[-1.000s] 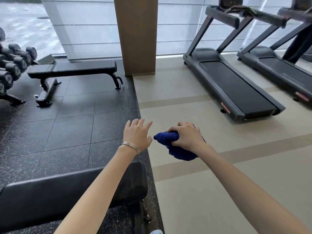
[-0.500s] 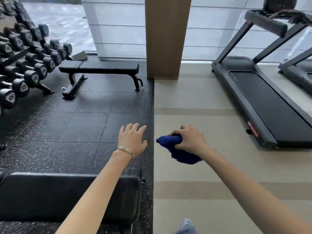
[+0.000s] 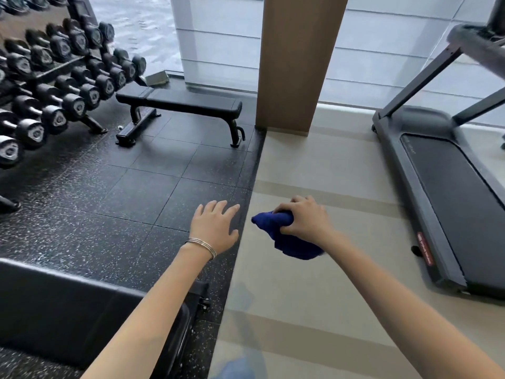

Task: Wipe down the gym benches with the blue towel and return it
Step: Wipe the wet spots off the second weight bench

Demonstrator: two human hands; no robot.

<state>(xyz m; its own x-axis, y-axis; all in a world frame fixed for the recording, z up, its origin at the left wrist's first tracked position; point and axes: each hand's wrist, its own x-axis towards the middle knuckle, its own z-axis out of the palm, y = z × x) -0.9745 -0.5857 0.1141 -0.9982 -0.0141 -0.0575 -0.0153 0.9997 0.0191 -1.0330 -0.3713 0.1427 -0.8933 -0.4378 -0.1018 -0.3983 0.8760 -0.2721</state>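
My right hand (image 3: 303, 217) grips a bunched blue towel (image 3: 289, 239) in mid-air above the beige floor, and part of the cloth hangs below my fist. Just to its left, my left hand (image 3: 216, 228) is held out flat with fingers apart and holds nothing; thin bangles ring its wrist. A black padded bench (image 3: 68, 305) lies below my left forearm at the bottom left. A second black flat bench (image 3: 188, 103) stands further off, near the window.
A rack of black dumbbells (image 3: 54, 86) fills the left side. A brown pillar (image 3: 297, 61) rises at centre back. A treadmill (image 3: 448, 187) runs along the right. Dark rubber tiles (image 3: 131, 192) meet beige flooring (image 3: 314, 310) down the middle.
The view has swung left and moved forward: the dumbbell rack and far bench appear larger, and the second treadmill has left the frame. Both hands keep the same pose, the towel still gripped.
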